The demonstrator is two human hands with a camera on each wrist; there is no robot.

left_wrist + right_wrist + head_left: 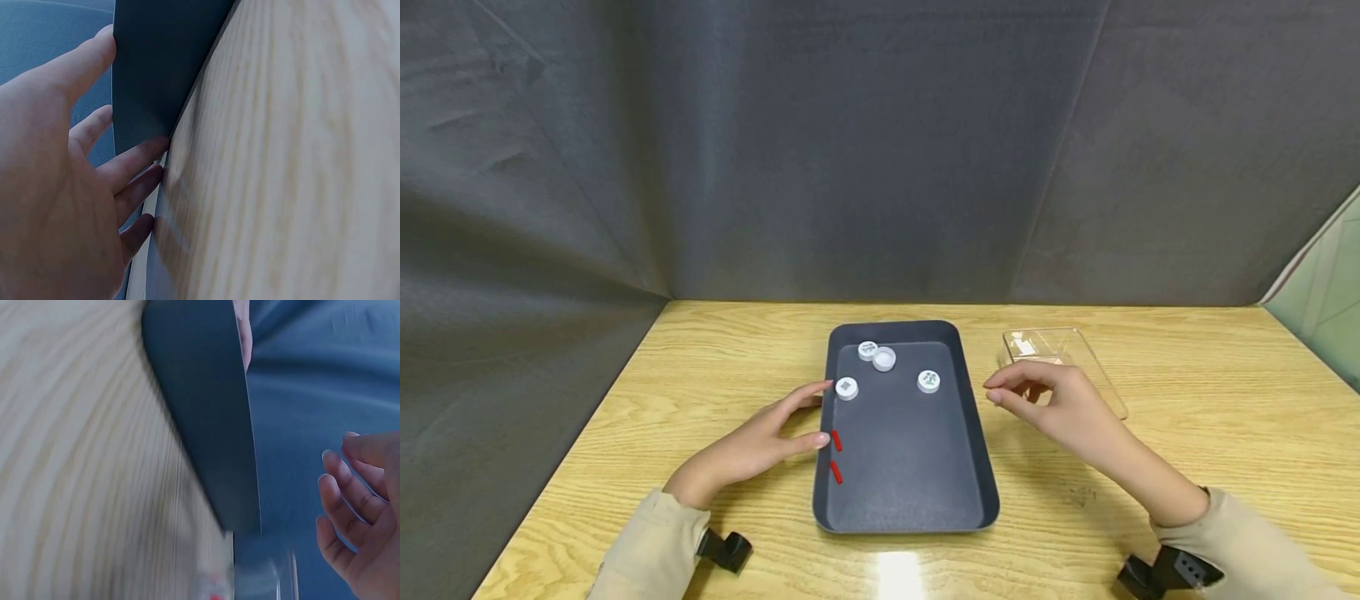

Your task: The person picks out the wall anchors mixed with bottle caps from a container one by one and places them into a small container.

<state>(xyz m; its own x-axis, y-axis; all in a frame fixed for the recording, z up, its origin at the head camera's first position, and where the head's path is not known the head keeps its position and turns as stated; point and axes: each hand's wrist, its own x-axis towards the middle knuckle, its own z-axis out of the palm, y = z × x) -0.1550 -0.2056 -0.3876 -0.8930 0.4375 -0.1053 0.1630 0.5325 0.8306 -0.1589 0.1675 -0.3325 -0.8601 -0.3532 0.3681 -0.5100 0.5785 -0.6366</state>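
My left hand (752, 446) touches the left rim of a dark grey tray (917, 521), its fingers extended and its thumb on the edge. The left wrist view shows the fingers (134, 159) against the tray's outer wall. In the tray lie several white round caps, three showing printed tops, such as the right-hand cap (928, 382), and one with its hollow side up (883, 359). Two small red sticks (837, 472) lie along the left wall. To the right of the tray hovers my right hand (1060, 404), fingers loosely bent, nothing visible between them.
A clear plastic box (1097, 367) stands right of the tray, partly hidden behind my right hand; something red (215, 597) shows through it in the right wrist view. Dark cloth (880, 167) hangs behind the wooden table (1225, 400).
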